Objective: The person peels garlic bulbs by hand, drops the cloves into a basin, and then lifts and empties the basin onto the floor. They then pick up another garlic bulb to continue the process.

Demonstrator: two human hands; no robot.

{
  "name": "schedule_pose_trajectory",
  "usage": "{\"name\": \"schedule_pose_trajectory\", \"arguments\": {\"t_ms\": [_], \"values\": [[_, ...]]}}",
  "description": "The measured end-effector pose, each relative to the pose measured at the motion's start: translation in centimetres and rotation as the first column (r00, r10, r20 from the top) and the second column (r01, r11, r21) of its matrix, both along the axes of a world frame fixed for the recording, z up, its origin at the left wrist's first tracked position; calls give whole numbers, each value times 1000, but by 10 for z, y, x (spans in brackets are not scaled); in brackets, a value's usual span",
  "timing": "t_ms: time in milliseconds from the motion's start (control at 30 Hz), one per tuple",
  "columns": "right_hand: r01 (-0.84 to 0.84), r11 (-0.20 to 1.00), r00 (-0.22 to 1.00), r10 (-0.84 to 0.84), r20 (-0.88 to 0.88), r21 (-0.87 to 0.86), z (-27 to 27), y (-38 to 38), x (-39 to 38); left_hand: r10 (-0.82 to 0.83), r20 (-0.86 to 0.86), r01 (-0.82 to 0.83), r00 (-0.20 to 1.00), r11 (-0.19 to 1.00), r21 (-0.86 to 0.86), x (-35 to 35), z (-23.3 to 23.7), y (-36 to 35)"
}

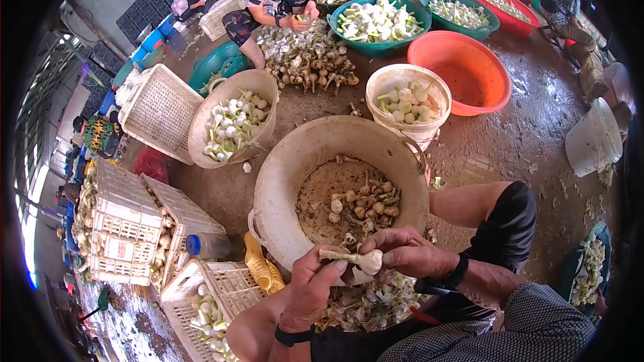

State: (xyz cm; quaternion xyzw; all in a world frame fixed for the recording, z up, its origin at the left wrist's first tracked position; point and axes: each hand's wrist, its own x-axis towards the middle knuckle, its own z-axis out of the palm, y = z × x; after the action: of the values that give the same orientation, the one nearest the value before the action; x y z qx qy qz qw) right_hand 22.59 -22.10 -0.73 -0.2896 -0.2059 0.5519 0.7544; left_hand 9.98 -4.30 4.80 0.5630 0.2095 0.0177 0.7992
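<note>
A garlic bulb (367,263) with a long stem is held level between my two hands, over the near rim of a wide whitish basin (275,167). My left hand (310,288) pinches the stem end. The fingers of my right hand (412,255) close round the bulb, thumb and fingertips on its skin. Inside the basin lies a heap of unpeeled garlic bulbs (362,204) with brown, dirty skins. Below my hands, between my legs, is a pile of peeled-off garlic skins (372,305).
A white bucket (436,121) and a beige tub (201,134) hold cleaned garlic. A red basin (493,70) stands behind the bucket. Crates (127,221), a jar with a blue lid (208,246) and yellow shoes (261,268) are at left. Another person (278,0) works beyond.
</note>
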Motion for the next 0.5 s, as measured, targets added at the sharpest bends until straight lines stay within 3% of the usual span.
{"name": "schedule_pose_trajectory", "arguments": {"t_ms": [67,233,433,500], "values": [[-6,1000,1000,6,18,-2,-1,0,0,-28,16,28,999,999,18,-3,-6,4],[-71,997,973,61,-223,-37,1,4,-2,-67,38,64,997,996,70,-7,-12,9],[-106,993,960,91,-263,-44,2,5,-3,11,77,-14,997,999,37,-5,-6,4],[-100,993,966,80,-247,-68,0,5,-4,-63,26,56,998,971,231,-6,-6,5]]}}
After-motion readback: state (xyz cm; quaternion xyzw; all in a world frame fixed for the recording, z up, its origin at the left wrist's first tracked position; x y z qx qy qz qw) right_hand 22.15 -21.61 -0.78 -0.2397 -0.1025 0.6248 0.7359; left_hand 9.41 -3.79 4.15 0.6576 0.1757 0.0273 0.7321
